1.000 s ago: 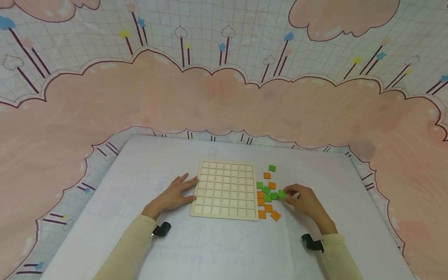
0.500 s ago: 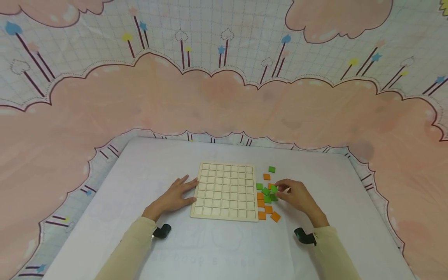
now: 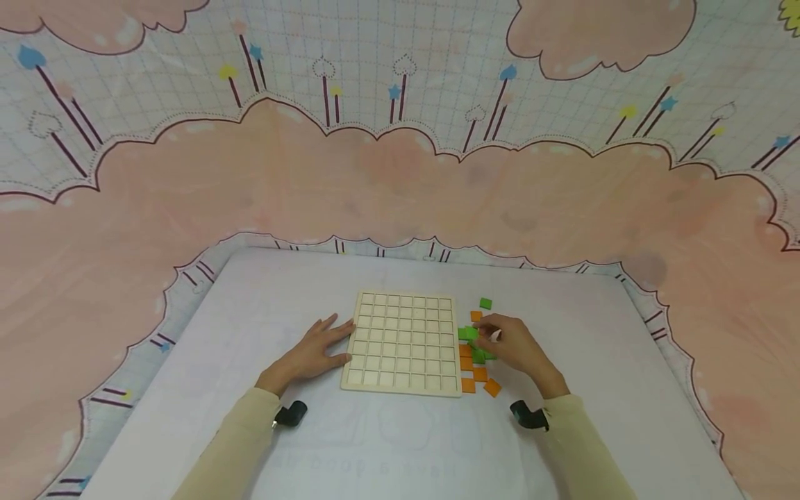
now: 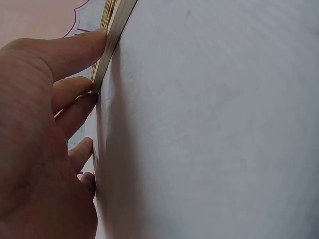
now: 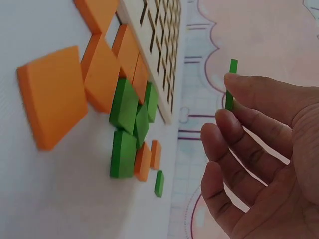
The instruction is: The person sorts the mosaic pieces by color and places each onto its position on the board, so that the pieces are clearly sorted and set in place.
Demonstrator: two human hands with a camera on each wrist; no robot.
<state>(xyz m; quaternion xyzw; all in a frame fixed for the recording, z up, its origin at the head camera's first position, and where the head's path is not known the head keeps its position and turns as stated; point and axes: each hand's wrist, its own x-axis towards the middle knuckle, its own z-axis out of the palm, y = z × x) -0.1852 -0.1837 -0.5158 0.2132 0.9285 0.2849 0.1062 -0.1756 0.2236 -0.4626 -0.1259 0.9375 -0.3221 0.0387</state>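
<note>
A pale wooden grid board (image 3: 403, 343) lies on the table, its square cells bare. My left hand (image 3: 311, 353) rests at the board's left side, fingers spread; in the left wrist view the thumb (image 4: 82, 50) touches the board's edge (image 4: 110, 47). My right hand (image 3: 517, 348) pinches a green square tile (image 5: 231, 85) between thumb and forefinger, held above the table near the board's right edge. Below and around it lie several loose green tiles (image 5: 124, 105) and orange tiles (image 5: 57, 94), partly hidden by the hand in the head view.
A white table (image 3: 400, 444) carries everything. One green tile (image 3: 485, 303) sits apart at the far end of the pile, and a tilted orange tile (image 3: 492, 387) at the near end. A patterned cloth (image 3: 400, 180) stands behind the table.
My right hand has moved left with the green tile, from the pile's right side towards the board. The left hand stays at the board's edge.
</note>
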